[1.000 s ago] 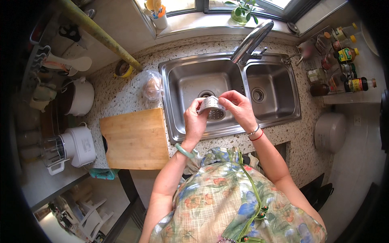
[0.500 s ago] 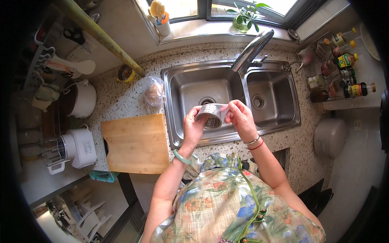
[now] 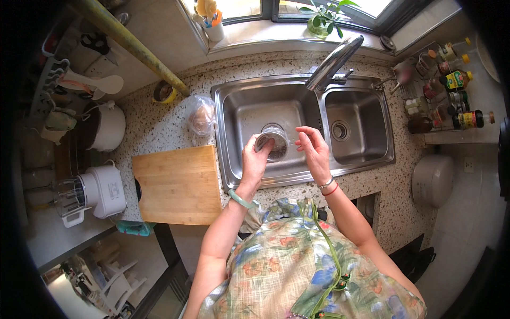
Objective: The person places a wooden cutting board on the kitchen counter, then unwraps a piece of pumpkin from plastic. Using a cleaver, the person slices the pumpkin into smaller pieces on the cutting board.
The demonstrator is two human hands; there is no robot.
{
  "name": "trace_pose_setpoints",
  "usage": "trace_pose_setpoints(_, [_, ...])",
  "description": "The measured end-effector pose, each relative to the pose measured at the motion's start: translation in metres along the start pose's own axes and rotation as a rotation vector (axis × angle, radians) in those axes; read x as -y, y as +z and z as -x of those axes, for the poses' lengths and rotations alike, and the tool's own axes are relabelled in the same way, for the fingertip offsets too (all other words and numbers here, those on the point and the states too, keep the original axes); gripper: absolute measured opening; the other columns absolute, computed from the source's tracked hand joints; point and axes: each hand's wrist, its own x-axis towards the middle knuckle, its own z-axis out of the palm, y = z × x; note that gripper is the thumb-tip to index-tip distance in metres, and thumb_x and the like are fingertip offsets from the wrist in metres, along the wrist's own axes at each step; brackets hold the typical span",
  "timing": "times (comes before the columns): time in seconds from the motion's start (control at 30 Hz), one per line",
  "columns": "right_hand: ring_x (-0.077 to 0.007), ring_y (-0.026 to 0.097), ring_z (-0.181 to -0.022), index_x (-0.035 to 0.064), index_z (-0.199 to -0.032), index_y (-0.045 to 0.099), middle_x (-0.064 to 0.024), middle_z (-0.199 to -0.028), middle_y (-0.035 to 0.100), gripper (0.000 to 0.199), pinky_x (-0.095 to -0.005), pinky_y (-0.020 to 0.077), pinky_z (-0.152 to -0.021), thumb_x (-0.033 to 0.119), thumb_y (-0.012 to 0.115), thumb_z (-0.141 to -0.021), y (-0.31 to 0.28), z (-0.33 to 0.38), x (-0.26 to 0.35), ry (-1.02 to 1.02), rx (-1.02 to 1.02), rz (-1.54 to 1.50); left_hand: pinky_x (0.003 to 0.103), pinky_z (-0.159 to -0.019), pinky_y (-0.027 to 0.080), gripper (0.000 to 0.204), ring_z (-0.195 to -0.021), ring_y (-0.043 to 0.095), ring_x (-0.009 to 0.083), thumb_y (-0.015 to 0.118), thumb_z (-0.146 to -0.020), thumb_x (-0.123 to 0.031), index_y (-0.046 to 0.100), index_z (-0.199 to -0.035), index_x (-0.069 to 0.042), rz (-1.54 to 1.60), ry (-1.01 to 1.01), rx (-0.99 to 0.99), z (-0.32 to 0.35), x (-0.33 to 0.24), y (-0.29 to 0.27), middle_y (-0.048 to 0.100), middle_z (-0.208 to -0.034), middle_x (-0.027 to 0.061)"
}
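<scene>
Over the large left sink basin [image 3: 254,106], my left hand [image 3: 253,164] grips a round metal sink strainer [image 3: 279,151], its fingers wrapped on the rim and the thumb reaching inside. The strainer is tilted so its hollow inside shows, and something thin and whitish lies at its far edge; I cannot make out exactly what. My right hand [image 3: 315,155] is a short way to the right of the strainer, its fingers apart and nothing visible in them.
Left of the sink lies a wooden cutting board [image 3: 178,186], with a clear plastic bag [image 3: 201,116] behind it. The faucet [image 3: 336,61] arches over the divider between basins. A rack of bottles [image 3: 443,98] stands at the right, a white food processor [image 3: 103,191] at the left.
My right hand has let go of a thin, see-through net-like piece it was stretching from the strainer. The strainer has turned, so more of its inside shows.
</scene>
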Motion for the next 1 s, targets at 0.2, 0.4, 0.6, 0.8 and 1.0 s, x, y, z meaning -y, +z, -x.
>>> trace_pose_setpoints(0.2, [-0.0062, 0.057, -0.09, 0.002, -0.13, 0.062, 0.0002, -0.104, 0.067, 0.04, -0.0231, 0.0491, -0.077, 0.029, 0.061, -0.101, 0.003, 0.001, 0.01, 0.077, 0.258, -0.028, 0.027, -0.089, 0.051, 0.024, -0.099, 0.061, 0.0085, 0.064, -0.095, -0.003, 0.063, -0.119, -0.005, 0.016, 0.087, 0.034, 0.003, -0.015, 0.015, 0.069, -0.106, 0.0033])
trace_pose_setpoints(0.4, [-0.0058, 0.059, -0.099, 0.0026, -0.132, 0.059, 0.0002, -0.115, 0.064, 0.043, -0.023, 0.0499, -0.084, 0.035, 0.053, -0.105, 0.001, -0.012, -0.006, 0.294, 0.347, -0.184, 0.028, -0.092, 0.051, 0.028, -0.101, 0.063, 0.0121, 0.062, -0.096, -0.004, 0.062, -0.124, -0.006, -0.131, 0.091, 0.137, -0.01, -0.009, 0.003, 0.069, -0.111, 0.0066])
trace_pose_setpoints(0.6, [-0.0082, 0.062, -0.084, 0.0021, -0.127, 0.062, -0.003, -0.106, 0.067, 0.033, -0.0233, 0.0517, -0.075, 0.019, 0.065, -0.098, 0.012, -0.011, -0.002, -0.09, 0.127, 0.191, 0.029, -0.072, 0.058, 0.024, -0.1, 0.065, 0.0127, 0.063, -0.098, -0.019, 0.061, -0.118, -0.006, -0.046, -0.188, 0.036, -0.012, -0.01, 0.004, 0.068, -0.11, 0.0052])
trace_pose_setpoints(0.8, [-0.0117, 0.061, -0.071, 0.0013, -0.117, 0.067, -0.0088, -0.092, 0.068, 0.026, -0.0263, 0.0513, -0.065, 0.014, 0.068, -0.095, 0.008, -0.014, -0.022, -0.055, 0.115, 0.282, 0.027, -0.062, 0.059, 0.028, -0.09, 0.066, 0.0135, 0.069, -0.093, -0.021, 0.063, -0.116, -0.006, 0.112, -0.219, 0.113, -0.013, -0.004, 0.002, 0.069, -0.103, 0.005])
trace_pose_setpoints(1.0, [-0.0086, 0.064, -0.076, 0.0011, -0.122, 0.064, -0.0064, -0.1, 0.068, 0.029, -0.0237, 0.0512, -0.063, 0.01, 0.067, -0.095, 0.018, -0.016, -0.024, -0.154, 0.154, 0.344, 0.029, -0.06, 0.061, 0.028, -0.086, 0.068, 0.0141, 0.071, -0.091, -0.018, 0.063, -0.114, -0.004, -0.128, -0.056, 0.011, -0.037, 0.044, -0.005, 0.069, -0.103, 0.0065])
